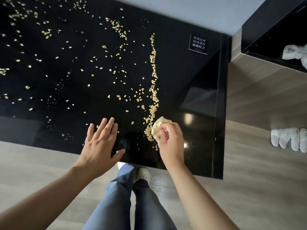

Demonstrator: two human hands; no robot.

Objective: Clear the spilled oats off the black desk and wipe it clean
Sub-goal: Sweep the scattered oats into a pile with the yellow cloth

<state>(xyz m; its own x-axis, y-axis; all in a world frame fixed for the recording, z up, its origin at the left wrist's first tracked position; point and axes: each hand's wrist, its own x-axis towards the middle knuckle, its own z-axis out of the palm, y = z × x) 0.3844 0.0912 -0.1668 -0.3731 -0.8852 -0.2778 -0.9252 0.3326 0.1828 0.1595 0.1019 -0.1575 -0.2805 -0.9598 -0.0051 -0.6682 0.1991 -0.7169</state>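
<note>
Early going. Right grip [169, 138] clutching cloth [162, 122] at near end of oats [154, 93] ridge, front of tabletop [191, 80]. Left grip [101, 143] flat, spread, empty. Strip right of ridge looks clear; scatter leftward yet to clear.

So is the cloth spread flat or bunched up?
Bunched up. The right hand grips the cloth in a wad; only crumpled folds poke out, against the ridge of oats.

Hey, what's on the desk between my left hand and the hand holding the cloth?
Head view: mostly bare black desk, a few stray oats, then the oat ridge against the cloth in the right hand.
</note>
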